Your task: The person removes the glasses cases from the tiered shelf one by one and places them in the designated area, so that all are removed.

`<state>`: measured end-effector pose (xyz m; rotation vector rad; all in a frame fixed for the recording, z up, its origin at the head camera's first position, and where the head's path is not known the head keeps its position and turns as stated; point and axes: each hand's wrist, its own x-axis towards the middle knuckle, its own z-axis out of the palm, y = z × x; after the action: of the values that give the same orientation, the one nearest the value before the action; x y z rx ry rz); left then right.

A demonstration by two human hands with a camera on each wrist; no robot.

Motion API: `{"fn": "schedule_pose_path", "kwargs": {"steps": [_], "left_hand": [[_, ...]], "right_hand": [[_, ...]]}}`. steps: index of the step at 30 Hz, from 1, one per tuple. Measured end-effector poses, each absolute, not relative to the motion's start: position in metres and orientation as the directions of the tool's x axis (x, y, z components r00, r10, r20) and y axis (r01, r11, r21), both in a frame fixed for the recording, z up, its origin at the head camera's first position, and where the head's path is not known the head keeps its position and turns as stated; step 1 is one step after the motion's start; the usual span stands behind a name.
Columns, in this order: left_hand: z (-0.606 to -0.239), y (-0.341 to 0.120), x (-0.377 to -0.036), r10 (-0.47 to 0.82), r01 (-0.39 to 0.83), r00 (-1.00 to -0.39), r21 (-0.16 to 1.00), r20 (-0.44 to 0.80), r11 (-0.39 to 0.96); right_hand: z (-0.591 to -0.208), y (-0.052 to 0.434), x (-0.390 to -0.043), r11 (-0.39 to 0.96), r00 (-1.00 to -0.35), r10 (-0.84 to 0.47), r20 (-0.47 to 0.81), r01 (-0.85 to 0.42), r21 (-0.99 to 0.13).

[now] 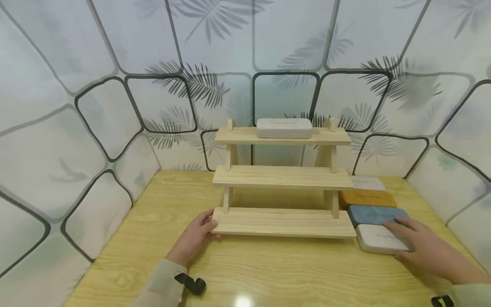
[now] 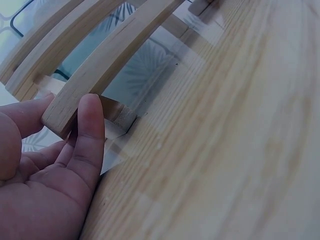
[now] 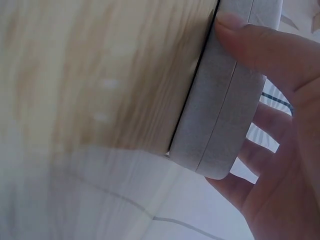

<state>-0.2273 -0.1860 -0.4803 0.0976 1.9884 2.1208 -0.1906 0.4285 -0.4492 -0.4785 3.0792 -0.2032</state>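
Note:
A three-tier wooden display stand (image 1: 284,177) stands on the table, and one white glasses case (image 1: 284,129) lies on its top tier. My left hand (image 1: 196,236) grips the left end of the bottom tier, thumb in front; the left wrist view shows the thumb and fingers around the board end (image 2: 65,112). On the right, my right hand (image 1: 426,249) holds the nearest white case (image 1: 379,239), which rests on the table. In the right wrist view the thumb presses the seamed side of this case (image 3: 220,100), fingers beyond it. One fingertip reaches the blue case (image 1: 374,214).
Behind the blue case lie an orange case (image 1: 370,198) and another white case (image 1: 366,183), partly hidden by the stand. The wood-grain table (image 1: 268,273) is bounded at the back and sides by leaf-patterned cloth (image 1: 96,106).

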Motion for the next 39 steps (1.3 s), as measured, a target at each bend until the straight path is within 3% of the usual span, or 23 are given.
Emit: {"fn": "schedule_pose_path", "kwargs": {"steps": [11,18,31,39], "left_hand": [[-0.480,-0.185,-0.226,0.208,-0.123,-0.972,0.991,-0.109,-0.058],[-0.477,-0.185,-0.226,0.220,-0.124,-0.970,0.991,-0.109,-0.057],[-0.481,-0.185,-0.227,0.219,-0.125,-0.970,0.990,-0.109,-0.064],[-0.480,-0.185,-0.227,0.220,-0.111,-0.971,0.992,-0.094,-0.065]], "right_hand": [[-0.449,0.428,-0.196,0.913,-0.931,-0.357,0.076,-0.365,-0.185],[-0.414,0.417,-0.203,0.900,-0.933,-0.312,0.179,-0.350,-0.258],[-0.353,0.366,-0.231,0.884,-0.895,-0.329,0.301,-0.404,-0.236],[-0.329,0.320,-0.255,0.864,-0.838,-0.381,0.392,-0.473,-0.173]]}}
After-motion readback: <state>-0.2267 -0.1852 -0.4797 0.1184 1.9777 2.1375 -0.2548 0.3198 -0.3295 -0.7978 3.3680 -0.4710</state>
